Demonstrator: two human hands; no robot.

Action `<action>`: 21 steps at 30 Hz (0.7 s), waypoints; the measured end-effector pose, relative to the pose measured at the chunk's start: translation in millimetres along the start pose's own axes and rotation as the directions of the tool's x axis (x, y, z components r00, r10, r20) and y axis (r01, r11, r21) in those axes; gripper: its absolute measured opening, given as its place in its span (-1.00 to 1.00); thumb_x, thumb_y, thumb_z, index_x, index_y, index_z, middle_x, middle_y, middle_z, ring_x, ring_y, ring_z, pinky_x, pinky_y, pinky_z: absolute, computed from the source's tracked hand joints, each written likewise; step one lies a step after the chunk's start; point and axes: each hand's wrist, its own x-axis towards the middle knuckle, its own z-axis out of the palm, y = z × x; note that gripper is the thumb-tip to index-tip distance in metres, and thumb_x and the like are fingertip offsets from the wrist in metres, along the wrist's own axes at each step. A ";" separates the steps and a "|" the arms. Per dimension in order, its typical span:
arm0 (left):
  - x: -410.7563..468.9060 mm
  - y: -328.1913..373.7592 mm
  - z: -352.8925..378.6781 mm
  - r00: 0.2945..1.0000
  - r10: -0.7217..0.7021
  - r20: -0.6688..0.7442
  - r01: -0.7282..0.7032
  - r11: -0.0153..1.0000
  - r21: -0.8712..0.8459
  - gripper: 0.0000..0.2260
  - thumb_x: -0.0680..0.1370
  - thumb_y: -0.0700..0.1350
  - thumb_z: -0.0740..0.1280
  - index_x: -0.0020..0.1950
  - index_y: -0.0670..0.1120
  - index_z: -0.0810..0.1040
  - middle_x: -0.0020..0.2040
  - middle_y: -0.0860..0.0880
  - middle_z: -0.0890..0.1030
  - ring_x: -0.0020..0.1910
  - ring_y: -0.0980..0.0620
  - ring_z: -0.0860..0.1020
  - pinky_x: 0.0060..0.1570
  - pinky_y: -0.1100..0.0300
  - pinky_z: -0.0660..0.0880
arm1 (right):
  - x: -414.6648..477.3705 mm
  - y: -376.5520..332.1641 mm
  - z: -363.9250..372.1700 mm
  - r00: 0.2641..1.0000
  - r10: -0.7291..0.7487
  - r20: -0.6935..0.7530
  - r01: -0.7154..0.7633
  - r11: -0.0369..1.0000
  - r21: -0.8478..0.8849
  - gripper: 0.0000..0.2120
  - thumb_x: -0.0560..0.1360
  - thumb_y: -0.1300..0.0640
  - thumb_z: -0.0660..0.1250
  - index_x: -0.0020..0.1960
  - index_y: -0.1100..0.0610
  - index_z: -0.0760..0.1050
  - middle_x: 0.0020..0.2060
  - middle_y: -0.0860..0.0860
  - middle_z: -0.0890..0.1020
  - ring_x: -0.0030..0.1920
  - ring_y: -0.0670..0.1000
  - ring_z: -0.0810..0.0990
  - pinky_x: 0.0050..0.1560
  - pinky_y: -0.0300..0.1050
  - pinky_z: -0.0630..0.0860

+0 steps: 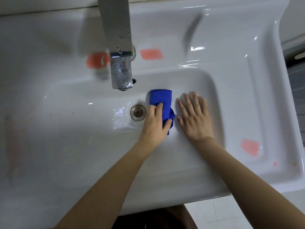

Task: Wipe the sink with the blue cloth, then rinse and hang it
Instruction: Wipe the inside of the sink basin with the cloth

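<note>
Our left hand (pixel 156 123) grips the folded blue cloth (pixel 162 103) against the sink (pixel 82 129) basin; our right hand (pixel 195 118) rests flat, fingers spread, just beside it.

no readable text, labels or numbers

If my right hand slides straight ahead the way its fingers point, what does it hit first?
Probably the basin's rising back wall. The right hand lies flat, fingers aimed up-frame, with only bare white sink ahead; the blue cloth sits off to its left.
</note>
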 end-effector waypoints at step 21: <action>-7.2 -20.9 -30.0 0.991 0.091 0.103 -0.111 0.971 0.212 -0.48 0.61 0.03 0.01 0.51 -0.19 0.28 0.52 -0.16 0.31 0.44 -0.12 0.36 0.43 -0.01 0.33 | 8.3 -21.1 -27.7 0.972 0.235 0.022 -0.222 0.876 0.428 -0.55 0.58 0.06 0.11 0.31 0.31 0.48 0.26 0.24 0.55 0.30 0.33 0.45 0.35 0.11 0.32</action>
